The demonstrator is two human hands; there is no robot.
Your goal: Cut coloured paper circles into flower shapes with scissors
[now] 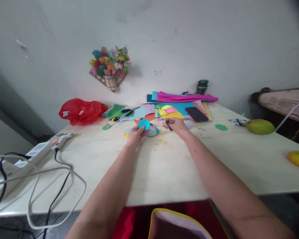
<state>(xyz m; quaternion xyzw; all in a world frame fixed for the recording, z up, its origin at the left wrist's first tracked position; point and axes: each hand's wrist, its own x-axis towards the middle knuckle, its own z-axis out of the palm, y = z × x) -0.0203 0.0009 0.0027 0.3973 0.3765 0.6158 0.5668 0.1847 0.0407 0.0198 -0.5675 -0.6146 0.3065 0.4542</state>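
Between the thumb and fingers of my left hand [137, 135] is a blue paper circle [144, 124], raised a little over the table. My right hand [176, 125] grips a pair of scissors [166, 118] by the handles, the blades pointing away to the upper left and apart from the circle. Below and beside my left hand lie light-blue paper circles [152, 132] and small yellow scraps [161, 142]. Sheets of coloured paper [180, 109] spread out just beyond both hands. A second pair of scissors [130, 111] with dark handles rests on the papers to the left.
A red plastic bag [81, 111] sits at the back left. A phone [196, 114] lies on the papers, a green circle [221, 127] and a mango [260, 126] to its right. A power strip [36, 152] and loose cables [62, 167] occupy the left side of the table [161, 176].
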